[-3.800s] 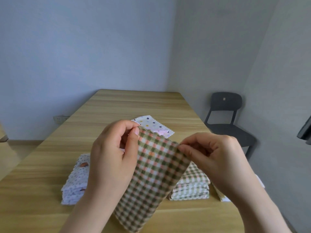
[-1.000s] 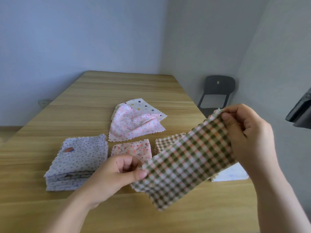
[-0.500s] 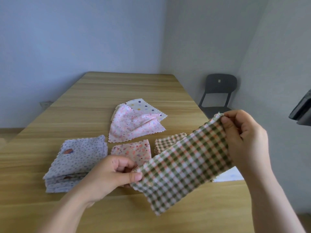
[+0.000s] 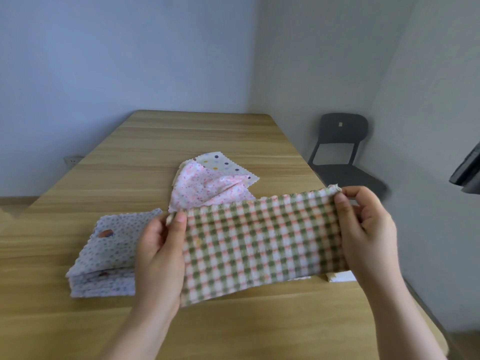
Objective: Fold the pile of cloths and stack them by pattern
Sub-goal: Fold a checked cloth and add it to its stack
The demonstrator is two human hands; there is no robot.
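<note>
A soft green, pink and white checked cloth (image 4: 262, 245) hung as a long band, stretched just above the pale wooden worktop (image 4: 197, 141). The left hand (image 4: 158, 253) pinched its upper left corner and the right hand (image 4: 363, 229) its upper right corner. Each grip was narrow and closed on fabric. The cloth looked light and limp, unlikely to slip, so holding it by the corners seemed the best way to keep the edges matched. A folded stack of blue-grey dotted cloths (image 4: 111, 245) lay to the left, and a loose pink floral cloth (image 4: 205, 188) lay beyond.
</note>
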